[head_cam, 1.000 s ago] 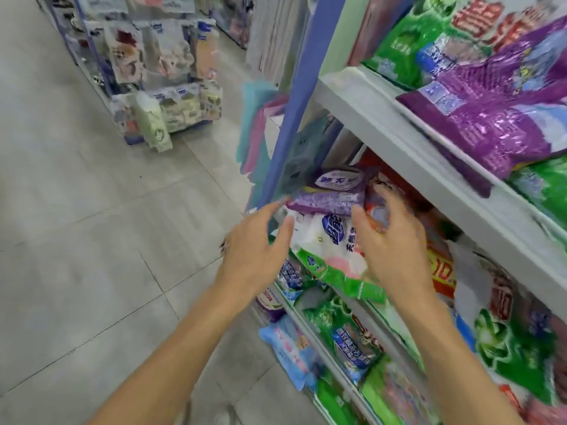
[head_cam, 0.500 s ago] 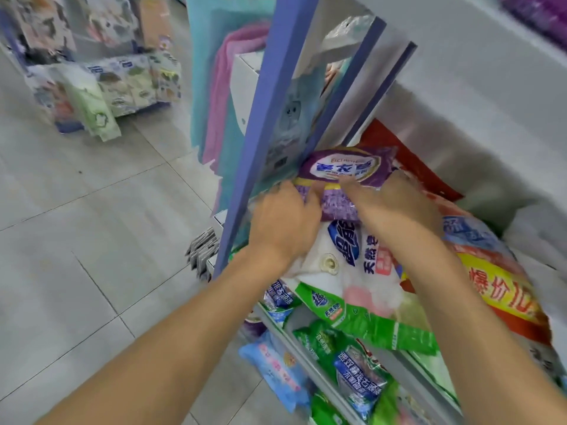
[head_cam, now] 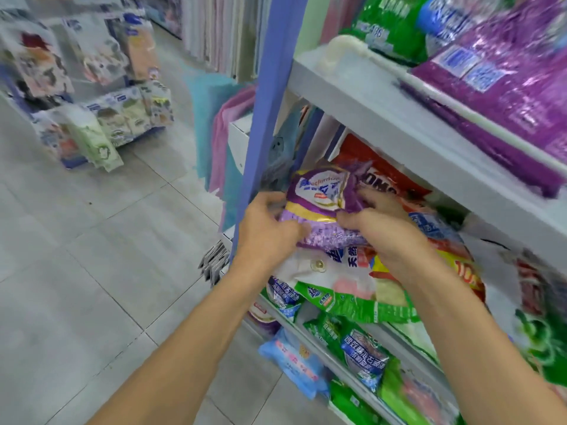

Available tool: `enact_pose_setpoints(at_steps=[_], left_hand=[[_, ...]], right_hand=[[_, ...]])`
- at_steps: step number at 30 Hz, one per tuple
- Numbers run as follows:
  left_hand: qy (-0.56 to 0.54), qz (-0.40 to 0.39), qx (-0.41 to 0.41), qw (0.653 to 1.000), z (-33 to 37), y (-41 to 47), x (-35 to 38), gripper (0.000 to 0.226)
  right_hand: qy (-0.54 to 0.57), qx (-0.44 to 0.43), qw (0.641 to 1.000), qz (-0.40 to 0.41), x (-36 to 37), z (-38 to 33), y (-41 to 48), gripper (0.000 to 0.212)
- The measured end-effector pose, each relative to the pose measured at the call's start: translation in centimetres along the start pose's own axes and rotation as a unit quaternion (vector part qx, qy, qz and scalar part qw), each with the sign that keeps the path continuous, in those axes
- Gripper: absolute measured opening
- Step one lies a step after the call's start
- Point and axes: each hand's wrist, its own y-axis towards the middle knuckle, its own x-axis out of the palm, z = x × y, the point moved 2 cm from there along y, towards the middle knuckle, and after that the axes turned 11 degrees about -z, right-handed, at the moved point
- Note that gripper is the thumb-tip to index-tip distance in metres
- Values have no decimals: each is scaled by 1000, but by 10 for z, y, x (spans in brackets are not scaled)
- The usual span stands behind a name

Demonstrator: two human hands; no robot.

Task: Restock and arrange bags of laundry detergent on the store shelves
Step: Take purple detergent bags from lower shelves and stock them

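Left hand (head_cam: pixel 267 228) and right hand (head_cam: pixel 389 237) grip a purple bag (head_cam: pixel 319 191) atop shelved bags (head_cam: pixel 306 271).

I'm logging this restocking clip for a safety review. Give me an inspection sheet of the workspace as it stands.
Surface: grey upper shelf carries bags; the shelf below is piled with bags.
Job's things: purple bag sits atop a white-and-green bag, with a red bag behind; large purple packs lie on the upper shelf.
Clutter: small packets low beside the blue post.
Hands: left hand and right hand both grip the purple bag, one at each side.
Cables: nothing seen.
Surroundings: tiled floor, a display rack of packets across the aisle, pink and teal cloths beyond the post.
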Motion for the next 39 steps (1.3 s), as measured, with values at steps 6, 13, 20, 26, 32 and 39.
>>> enact_pose_setpoints(at_steps=[6, 13, 20, 26, 32, 39], left_hand=[[-172, -186, -143, 957, 9, -81, -22, 39], [-164, -265, -94, 946, 6, -165, -6, 54], [-22, -321, 11, 947, 42, -232, 26, 55], [-50, -356, 52, 932, 62, -279, 95, 39], [-57, -444, 0, 894, 66, -344, 211, 27], [-42, -537, 7, 843, 56, -435, 350, 28]], right_hand=[[248, -7, 965, -78, 1, 13, -113, 43], [384, -33, 920, -68, 12, 49, -213, 82], [371, -17, 928, -32, -15, 66, -307, 78], [407, -44, 910, 70, -51, 106, -380, 84], [424, -87, 888, 155, -119, 167, -471, 64], [440, -135, 848, 264, -197, 244, -597, 70]])
